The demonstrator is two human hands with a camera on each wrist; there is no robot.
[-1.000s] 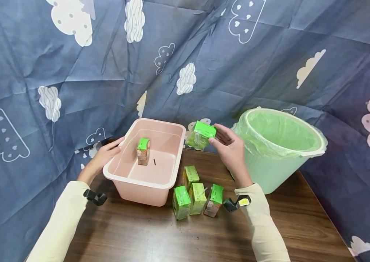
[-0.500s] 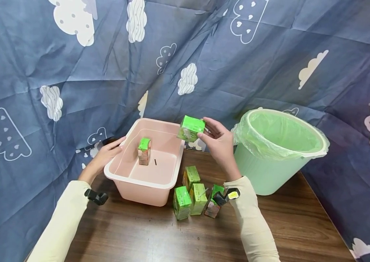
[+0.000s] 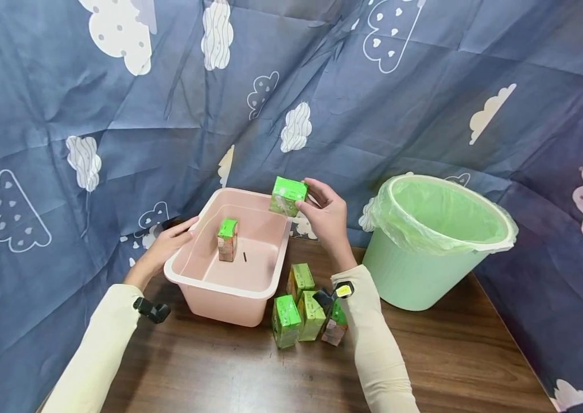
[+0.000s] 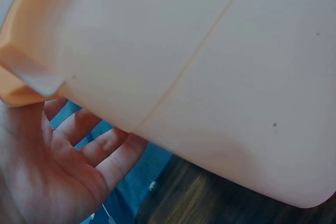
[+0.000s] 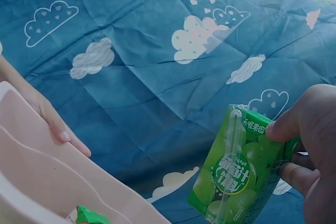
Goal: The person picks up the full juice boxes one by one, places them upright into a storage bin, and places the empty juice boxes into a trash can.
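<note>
My right hand pinches a green juice box between thumb and fingers, held up at the far right corner of a pink tub. In the right wrist view the juice box shows a grape print, with a clear straw stuck along its side. My left hand rests at the tub's left rim, its fingers fairly straight. The left wrist view has the left hand against the tub's outer wall. Inside the tub stand one juice box with a green top and a small dark strip.
Several juice boxes stand grouped on the wooden table right of the tub, one partly behind the right wrist camera. At the right is a pale green bin with a clear liner. A dark blue cloud-print cloth hangs behind.
My right hand has carried the grape juice box leftward and slightly up, from beside the bin to the tub's far right corner. The left hand has stayed on the rim.
</note>
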